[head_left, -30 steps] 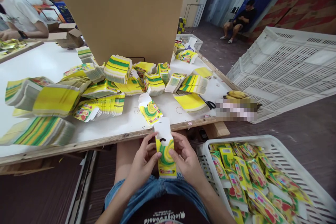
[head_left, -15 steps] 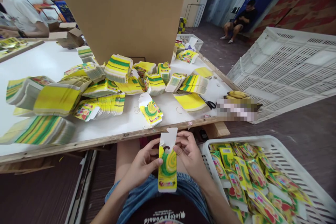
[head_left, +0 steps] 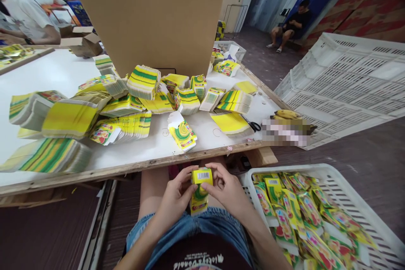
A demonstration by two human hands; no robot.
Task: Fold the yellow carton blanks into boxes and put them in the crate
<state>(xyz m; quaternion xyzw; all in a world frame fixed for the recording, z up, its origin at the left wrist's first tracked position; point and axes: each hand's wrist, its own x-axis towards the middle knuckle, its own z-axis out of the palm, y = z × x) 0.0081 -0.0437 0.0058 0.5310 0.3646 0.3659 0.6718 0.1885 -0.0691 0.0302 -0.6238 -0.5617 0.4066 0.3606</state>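
A small yellow and green carton [head_left: 199,197] is held over my lap, its barcode flap folded down toward me at the top. My left hand [head_left: 177,193] grips its left side, thumb on the front. On the right side, my right hand [head_left: 225,187] holds it with the thumb pressed on the front below the barcode. Just beyond, on the white table [head_left: 152,145], lies another carton [head_left: 182,134] with its white flap up. Stacks of flat yellow cartons [head_left: 69,119] spread across the table behind it.
At my right is a white basket [head_left: 329,169] full of yellow packets [head_left: 311,209]. Black scissors [head_left: 253,124] and bananas [head_left: 287,114] are near the table's right corner. White crates [head_left: 344,80] stand beyond. A big cardboard sheet [head_left: 148,17] rises behind the stacks. Two people sit farther off.
The carton's raised white top flap has been folded over, so the barcode panel now shows. Both hands have closed in around the carton's top, and its lower end has moved up slightly.
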